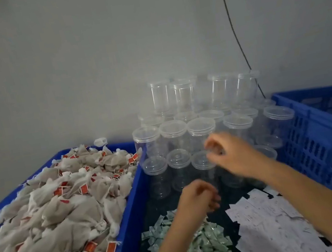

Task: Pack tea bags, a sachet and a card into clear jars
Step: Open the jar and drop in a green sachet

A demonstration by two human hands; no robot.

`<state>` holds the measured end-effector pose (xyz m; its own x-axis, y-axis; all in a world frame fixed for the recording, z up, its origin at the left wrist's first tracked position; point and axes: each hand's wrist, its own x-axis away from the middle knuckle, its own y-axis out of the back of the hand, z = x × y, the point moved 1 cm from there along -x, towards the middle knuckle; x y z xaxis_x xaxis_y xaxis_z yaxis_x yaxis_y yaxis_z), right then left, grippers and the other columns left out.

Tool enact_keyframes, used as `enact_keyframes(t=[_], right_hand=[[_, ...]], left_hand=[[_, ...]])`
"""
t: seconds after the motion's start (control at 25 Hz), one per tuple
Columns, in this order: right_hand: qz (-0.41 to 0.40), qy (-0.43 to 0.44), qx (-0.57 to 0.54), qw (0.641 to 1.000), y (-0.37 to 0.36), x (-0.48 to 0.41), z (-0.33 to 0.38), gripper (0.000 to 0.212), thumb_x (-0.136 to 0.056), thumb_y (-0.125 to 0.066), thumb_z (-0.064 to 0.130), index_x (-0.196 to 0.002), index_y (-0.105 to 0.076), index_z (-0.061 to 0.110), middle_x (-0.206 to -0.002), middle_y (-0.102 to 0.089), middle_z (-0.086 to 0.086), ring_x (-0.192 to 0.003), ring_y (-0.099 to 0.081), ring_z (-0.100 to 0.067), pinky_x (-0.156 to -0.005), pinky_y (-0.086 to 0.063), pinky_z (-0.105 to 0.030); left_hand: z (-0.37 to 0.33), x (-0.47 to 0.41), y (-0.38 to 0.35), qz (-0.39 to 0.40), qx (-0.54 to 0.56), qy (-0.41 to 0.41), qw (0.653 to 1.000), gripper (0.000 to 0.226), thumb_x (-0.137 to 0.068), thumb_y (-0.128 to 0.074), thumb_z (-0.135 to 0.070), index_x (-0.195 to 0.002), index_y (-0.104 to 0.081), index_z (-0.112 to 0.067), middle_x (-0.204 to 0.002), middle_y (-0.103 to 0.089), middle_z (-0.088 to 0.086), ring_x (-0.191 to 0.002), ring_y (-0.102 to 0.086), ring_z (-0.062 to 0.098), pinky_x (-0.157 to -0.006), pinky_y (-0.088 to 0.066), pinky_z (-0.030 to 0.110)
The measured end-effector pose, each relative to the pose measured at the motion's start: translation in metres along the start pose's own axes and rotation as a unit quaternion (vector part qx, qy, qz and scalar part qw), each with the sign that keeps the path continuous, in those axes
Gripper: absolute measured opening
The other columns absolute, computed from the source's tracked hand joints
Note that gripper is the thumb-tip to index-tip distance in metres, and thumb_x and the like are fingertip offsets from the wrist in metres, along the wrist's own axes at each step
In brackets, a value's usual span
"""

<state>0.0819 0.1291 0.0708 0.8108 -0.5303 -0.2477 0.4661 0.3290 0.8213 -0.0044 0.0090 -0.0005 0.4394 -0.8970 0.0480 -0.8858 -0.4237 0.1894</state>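
Note:
Many clear jars with lids stand in rows and stacks on the dark table; one front jar [199,161] is between my hands. My right hand [231,155] reaches in from the right, and its curled fingers pinch the rim of that jar's lid. My left hand [197,195] sits just below the jar's base with its fingers curled; motion blur hides whether they grip the jar. Beige tea bags [60,211] with red tags fill the blue crate [130,217] on the left. Green-white sachets [205,249] lie in a heap under my left forearm. White cards [262,219] are spread beside them.
A second blue crate [318,151] stands at the right, close against my right forearm. More clear jars [184,96] are stacked two high against the grey wall. A black cable [232,31] hangs down the wall behind them.

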Motion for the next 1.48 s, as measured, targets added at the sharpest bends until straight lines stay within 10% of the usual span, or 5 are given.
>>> enact_keyframes(t=[0.24, 0.72, 0.92, 1.28, 1.48], right_hand=[[-0.038, -0.136, 0.207, 0.968, -0.013, -0.117, -0.019, 0.087, -0.09, -0.052, 0.07, -0.158, -0.01, 0.036, -0.16, -0.013, -0.024, -0.145, -0.025, -0.04, -0.113, -0.032, -0.05], [-0.205, -0.009, 0.027, 0.978, 0.014, -0.04, -0.012, 0.073, -0.071, -0.065, 0.068, -0.133, -0.054, 0.03, -0.119, -0.041, -0.001, -0.109, -0.048, -0.018, -0.089, -0.045, -0.029], [-0.07, 0.016, -0.029, 0.997, 0.021, 0.024, -0.011, 0.082, -0.051, -0.046, 0.076, -0.131, -0.043, 0.055, -0.11, -0.033, 0.028, -0.104, -0.043, 0.011, -0.072, -0.038, -0.008], [0.084, 0.009, 0.21, 0.974, 0.013, 0.081, -0.023, 0.086, -0.064, -0.012, 0.099, -0.134, -0.016, 0.048, -0.11, -0.036, 0.011, -0.096, -0.05, -0.012, -0.073, -0.041, -0.029], [0.183, 0.062, 0.141, 0.971, 0.008, 0.104, -0.021, 0.062, -0.084, -0.063, 0.059, -0.135, -0.029, 0.046, -0.118, -0.032, 0.016, -0.108, -0.042, -0.011, -0.086, -0.043, -0.028]], left_hand=[[0.0, -0.02, 0.009, 0.015, -0.043, -0.006, 0.999, 0.027, -0.092, -0.044, 0.0, -0.082, -0.061, -0.018, -0.085, -0.067, -0.003, -0.076, -0.062, 0.006, -0.071, -0.052, 0.021], [0.003, 0.003, 0.012, -0.166, -0.064, -0.115, 0.977, 0.047, -0.077, -0.075, -0.039, -0.113, -0.046, -0.041, -0.118, -0.05, -0.026, -0.112, -0.047, -0.007, -0.09, -0.041, 0.009], [-0.01, -0.026, -0.032, -0.167, -0.065, -0.157, 0.971, 0.129, -0.04, -0.084, -0.059, -0.143, -0.009, -0.047, -0.135, -0.035, -0.029, -0.128, -0.038, -0.007, -0.104, -0.039, 0.025], [0.041, 0.011, -0.058, -0.145, -0.188, -0.271, 0.933, 0.092, -0.061, -0.087, -0.044, -0.136, -0.033, -0.048, -0.129, -0.043, -0.024, -0.12, -0.049, 0.003, -0.089, -0.044, 0.01], [0.046, 0.035, -0.053, -0.061, -0.167, -0.252, 0.951, 0.086, -0.063, -0.087, -0.032, -0.132, -0.037, -0.046, -0.125, -0.053, -0.02, -0.113, -0.057, 0.003, -0.085, -0.051, 0.022]])
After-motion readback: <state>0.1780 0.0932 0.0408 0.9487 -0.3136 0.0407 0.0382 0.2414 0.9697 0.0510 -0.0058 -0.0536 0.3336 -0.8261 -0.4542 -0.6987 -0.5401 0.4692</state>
